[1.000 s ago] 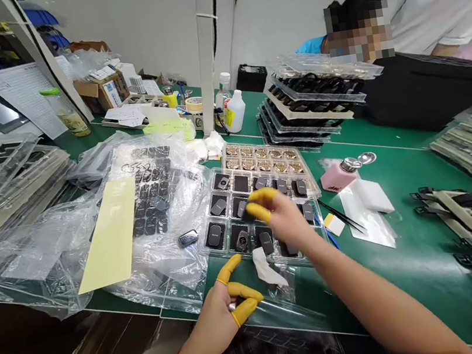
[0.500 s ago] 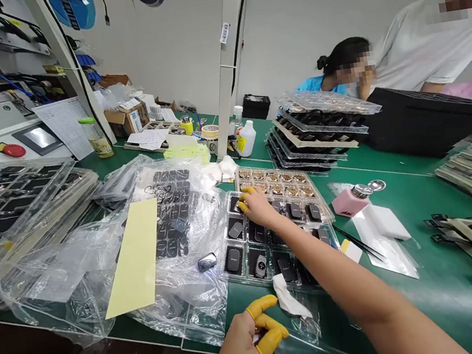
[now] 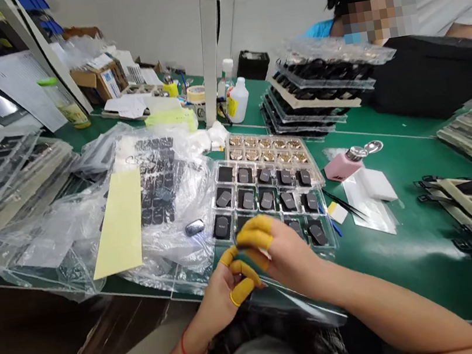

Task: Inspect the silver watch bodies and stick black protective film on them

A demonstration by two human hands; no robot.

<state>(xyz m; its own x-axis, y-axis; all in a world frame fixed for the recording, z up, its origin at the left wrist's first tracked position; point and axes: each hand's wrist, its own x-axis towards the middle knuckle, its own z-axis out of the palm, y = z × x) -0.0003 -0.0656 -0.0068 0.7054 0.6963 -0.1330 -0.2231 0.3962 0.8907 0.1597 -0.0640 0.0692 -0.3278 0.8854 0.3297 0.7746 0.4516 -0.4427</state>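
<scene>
In front of my body the two hands meet near the front edge of a clear plastic tray (image 3: 234, 201), whose compartments hold black rounded-rectangular watch bodies (image 3: 247, 200). Yellow finger cots cover several fingertips on both. My left hand (image 3: 229, 284) is curled, thumb and fingers closing round something small that I cannot make out. Over it, my right hand (image 3: 280, 253) has its fingers pressed together; a dark sliver shows at their tips, too blurred to name. The tray's back-left compartment shows only a flat black square (image 3: 225, 174). Behind lies a tray of gold-coloured round parts (image 3: 264, 143).
A yellow paper strip (image 3: 121, 223) and a small shiny dark object (image 3: 194, 227) lie on plastic bags to the left. Tweezers (image 3: 346, 205), a pink pump bottle (image 3: 343, 164) and a white pad (image 3: 378, 184) are to the right. Stacked trays (image 3: 316, 94) stand behind; people are beyond.
My right hand has drawn back from the tray's back-left compartment to my left hand. That compartment now shows a flat black square. The camera has tilted down.
</scene>
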